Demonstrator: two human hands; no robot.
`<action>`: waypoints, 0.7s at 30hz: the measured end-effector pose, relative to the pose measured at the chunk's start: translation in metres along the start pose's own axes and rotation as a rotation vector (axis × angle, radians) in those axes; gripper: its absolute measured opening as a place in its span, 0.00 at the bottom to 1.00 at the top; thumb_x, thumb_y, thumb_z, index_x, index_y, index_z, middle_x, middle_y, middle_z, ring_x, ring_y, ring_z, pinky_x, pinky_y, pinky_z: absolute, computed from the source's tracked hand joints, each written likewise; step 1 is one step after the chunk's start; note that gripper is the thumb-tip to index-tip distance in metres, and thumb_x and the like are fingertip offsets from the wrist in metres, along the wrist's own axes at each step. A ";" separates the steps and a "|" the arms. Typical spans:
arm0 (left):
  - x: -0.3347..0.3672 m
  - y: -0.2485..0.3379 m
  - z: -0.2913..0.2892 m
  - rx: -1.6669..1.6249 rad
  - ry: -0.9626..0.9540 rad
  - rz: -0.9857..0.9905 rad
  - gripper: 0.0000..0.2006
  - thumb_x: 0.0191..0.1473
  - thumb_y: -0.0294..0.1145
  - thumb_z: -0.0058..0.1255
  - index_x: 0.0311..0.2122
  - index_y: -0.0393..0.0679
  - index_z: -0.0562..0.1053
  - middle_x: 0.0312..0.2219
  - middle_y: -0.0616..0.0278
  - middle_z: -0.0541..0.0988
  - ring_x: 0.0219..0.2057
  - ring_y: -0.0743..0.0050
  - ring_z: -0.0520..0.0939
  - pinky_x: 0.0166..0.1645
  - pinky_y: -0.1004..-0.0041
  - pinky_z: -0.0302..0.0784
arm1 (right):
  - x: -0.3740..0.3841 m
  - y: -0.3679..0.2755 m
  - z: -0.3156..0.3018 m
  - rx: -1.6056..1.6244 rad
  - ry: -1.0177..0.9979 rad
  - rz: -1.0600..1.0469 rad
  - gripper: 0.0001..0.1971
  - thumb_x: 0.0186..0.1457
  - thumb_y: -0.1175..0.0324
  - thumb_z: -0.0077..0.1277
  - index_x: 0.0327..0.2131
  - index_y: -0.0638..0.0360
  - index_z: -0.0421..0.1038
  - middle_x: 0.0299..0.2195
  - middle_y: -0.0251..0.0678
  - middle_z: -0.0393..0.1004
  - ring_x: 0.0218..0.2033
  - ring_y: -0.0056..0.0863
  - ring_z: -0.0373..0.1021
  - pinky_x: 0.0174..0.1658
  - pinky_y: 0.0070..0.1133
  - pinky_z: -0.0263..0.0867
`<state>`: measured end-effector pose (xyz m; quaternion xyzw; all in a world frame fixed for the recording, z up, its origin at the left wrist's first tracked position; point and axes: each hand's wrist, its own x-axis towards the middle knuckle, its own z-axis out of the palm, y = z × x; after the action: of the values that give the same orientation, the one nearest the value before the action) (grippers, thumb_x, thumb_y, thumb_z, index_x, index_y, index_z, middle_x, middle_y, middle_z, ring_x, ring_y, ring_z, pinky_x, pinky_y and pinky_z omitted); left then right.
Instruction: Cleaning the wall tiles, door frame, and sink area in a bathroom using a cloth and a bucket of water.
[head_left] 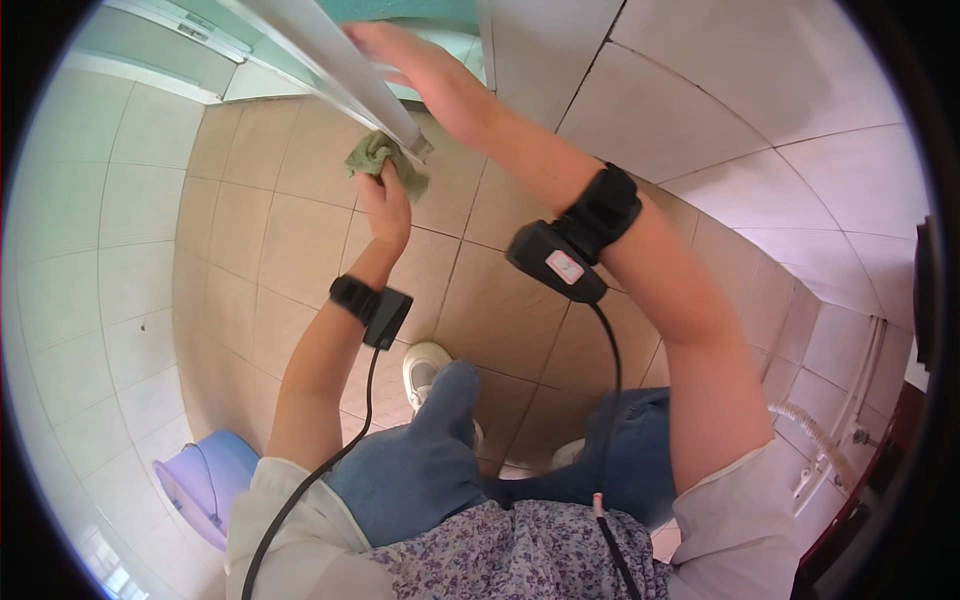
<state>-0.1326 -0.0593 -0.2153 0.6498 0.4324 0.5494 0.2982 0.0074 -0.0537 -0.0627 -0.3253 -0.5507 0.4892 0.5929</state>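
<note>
Beige tile floor [300, 230] is filling most of the view, with white wall tiles [760, 90] running up the right side and a lilac bin [205, 480] sitting down in the lower left corner. The person is standing in jeans, one white shoe [425, 365] showing.

The pale metal rail [330, 60] is slanting down from the top toward the middle, and that's the thing getting wiped. The right hand [385, 45] is resting up on the rail's far side near the top edge of the frame; can't really tell if the fingers are gripping or just lying flat, it's partly hidden. The left hand [388, 205] is sitting below the rail's lower end, fingers closed tight around a green rag [378, 155], and the rag is bunched right up against the underside of the rail near its tip.

My take on doing this bit well: keeping the upper hand bracing the rail so it isn't swinging, wrapping the rag around the edge rather than dabbing, and dragging in one long pass. The bunched rag probably isn't covering much surface as it is.
</note>
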 end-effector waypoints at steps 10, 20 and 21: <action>0.001 0.109 0.030 -0.097 -1.246 -0.493 0.12 0.49 0.36 0.45 0.35 0.37 0.67 0.25 0.69 0.70 0.26 0.84 0.67 0.28 0.82 0.63 | -0.111 -0.002 -0.060 -0.219 -0.407 0.644 0.23 0.57 0.56 0.28 0.51 0.60 0.55 0.45 0.35 0.62 0.47 0.25 0.57 0.50 0.20 0.52; -0.001 0.178 0.083 0.113 -1.729 -0.438 0.11 0.47 0.32 0.46 0.34 0.38 0.68 0.23 0.67 0.69 0.26 0.86 0.67 0.28 0.83 0.63 | -0.226 -0.038 -0.098 -0.189 -0.071 0.630 0.27 0.51 0.51 0.40 0.47 0.64 0.58 0.39 0.39 0.66 0.41 0.24 0.61 0.44 0.19 0.57; 0.003 0.179 0.083 0.120 -1.741 -0.427 0.11 0.47 0.32 0.46 0.34 0.38 0.68 0.23 0.67 0.69 0.26 0.86 0.67 0.28 0.83 0.63 | -0.235 -0.033 -0.100 -0.135 -0.080 0.628 0.26 0.51 0.52 0.42 0.46 0.64 0.60 0.37 0.37 0.67 0.39 0.23 0.62 0.42 0.19 0.58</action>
<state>-0.0097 -0.1293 -0.0779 0.7566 0.1930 -0.2283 0.5816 0.1319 -0.2691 -0.1287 -0.4984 -0.4774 0.6231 0.3679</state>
